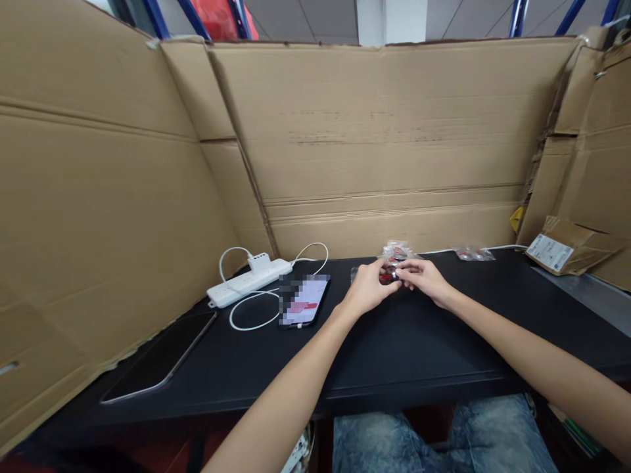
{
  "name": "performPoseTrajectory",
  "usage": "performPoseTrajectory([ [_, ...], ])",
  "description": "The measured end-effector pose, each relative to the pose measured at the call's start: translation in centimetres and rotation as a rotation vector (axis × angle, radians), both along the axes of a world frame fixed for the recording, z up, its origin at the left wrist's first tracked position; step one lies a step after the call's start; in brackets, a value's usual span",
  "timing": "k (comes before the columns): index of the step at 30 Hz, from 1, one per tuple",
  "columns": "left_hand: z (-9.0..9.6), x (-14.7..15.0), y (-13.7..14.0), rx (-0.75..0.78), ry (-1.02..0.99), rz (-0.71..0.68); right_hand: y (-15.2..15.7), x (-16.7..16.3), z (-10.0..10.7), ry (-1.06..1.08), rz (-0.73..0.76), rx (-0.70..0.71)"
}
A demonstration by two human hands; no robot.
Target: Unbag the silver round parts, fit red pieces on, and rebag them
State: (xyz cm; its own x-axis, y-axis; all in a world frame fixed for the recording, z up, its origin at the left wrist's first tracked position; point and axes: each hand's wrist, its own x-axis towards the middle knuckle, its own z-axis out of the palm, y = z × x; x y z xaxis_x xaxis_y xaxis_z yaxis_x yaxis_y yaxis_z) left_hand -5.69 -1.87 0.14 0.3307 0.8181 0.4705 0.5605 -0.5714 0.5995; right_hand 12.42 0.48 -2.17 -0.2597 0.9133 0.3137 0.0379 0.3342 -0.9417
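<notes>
Over the black table, my left hand (369,288) curls its thumb and fingers around a small dark-and-red item (387,278) with a shiny spot. The fingertips of my right hand (422,278) are pinched together at the right side of that same item. Its exact kind is too small and too covered by fingers to tell. Just behind my hands lies a pile of small clear plastic bags (397,250) with bits of red in them. A sliver of clear plastic (353,273) shows beside my left hand's knuckles.
More small clear bags (473,253) lie at the back right, near a brown parcel (566,246) with a white label. To the left are a lit phone (308,299), a white power strip (249,281) with cables, and a dark tablet (160,358). Cardboard walls (384,131) enclose the table.
</notes>
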Motion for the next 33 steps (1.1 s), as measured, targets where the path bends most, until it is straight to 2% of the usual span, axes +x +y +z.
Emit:
performPoseTrajectory([
  [4, -0.2, -0.1, 0.9, -0.271, -0.333, -0.023, 0.1, 0.2, 0.5, 0.036, -0.070, 0.132],
  [8, 0.0, -0.2, 1.1, -0.379, -0.551, -0.158, 0.3, 0.2, 0.7, 0.052, -0.093, 0.161],
  [14, -0.1, -0.2, 1.1, -0.425, -0.576, -0.202, -0.1, 0.1, 0.6, 0.130, 0.071, -0.058],
  [22, 0.4, 0.0, 0.9, -0.417, -0.642, -0.173, -0.5, 0.5, 1.1, 0.266, 0.269, -0.367],
  [27, 0.6, -0.1, 0.7, -0.370, -0.605, -0.202, -0.6, 0.6, 1.4, 0.330, 0.380, -0.476],
  [33, 0.3, 0.0, 0.8, -0.397, -0.618, -0.242, -0.9, 0.8, 1.7, 0.370, 0.457, -0.495],
])
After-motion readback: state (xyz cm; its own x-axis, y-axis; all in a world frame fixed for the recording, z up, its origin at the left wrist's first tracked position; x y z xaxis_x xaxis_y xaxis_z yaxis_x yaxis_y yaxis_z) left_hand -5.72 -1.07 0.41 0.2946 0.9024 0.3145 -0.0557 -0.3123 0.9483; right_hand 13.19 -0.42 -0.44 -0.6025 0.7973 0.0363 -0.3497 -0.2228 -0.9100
